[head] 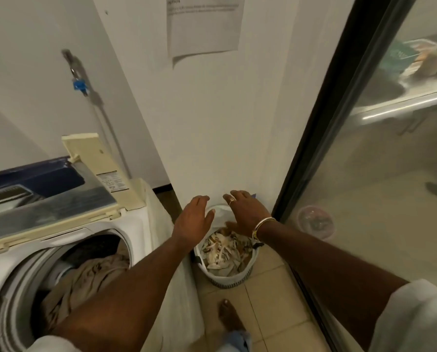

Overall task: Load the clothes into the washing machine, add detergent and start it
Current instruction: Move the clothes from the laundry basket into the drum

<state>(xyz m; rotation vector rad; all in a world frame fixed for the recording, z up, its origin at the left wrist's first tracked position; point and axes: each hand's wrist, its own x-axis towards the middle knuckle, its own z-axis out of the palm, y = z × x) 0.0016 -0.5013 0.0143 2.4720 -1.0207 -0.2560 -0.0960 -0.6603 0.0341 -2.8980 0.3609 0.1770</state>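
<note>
Both hands reach over the laundry basket beside the open washing machine, holding nothing.

Left hand (192,219) and right hand (242,212) hover side by side above the far rim of the laundry basket (227,280), fingers spread and relaxed, apart from each other. Can't tell if the right thumb touches the load. The basket sits on the tiled floor (270,308) between the washing machine (141,232) and a glass door (380,174), with patterned clothes (225,252) piled inside. The machine's lid (52,201) is up, and a beige cloth (92,275) plus something dark lie in the drum. The left forearm crosses over the drum opening. There is a ring (231,199) and a bracelet (261,223) on the right hand and wrist. A bare foot (228,316) stands near the basket. A paper notice (202,24) and a tap (79,83) are on the wall.
</note>
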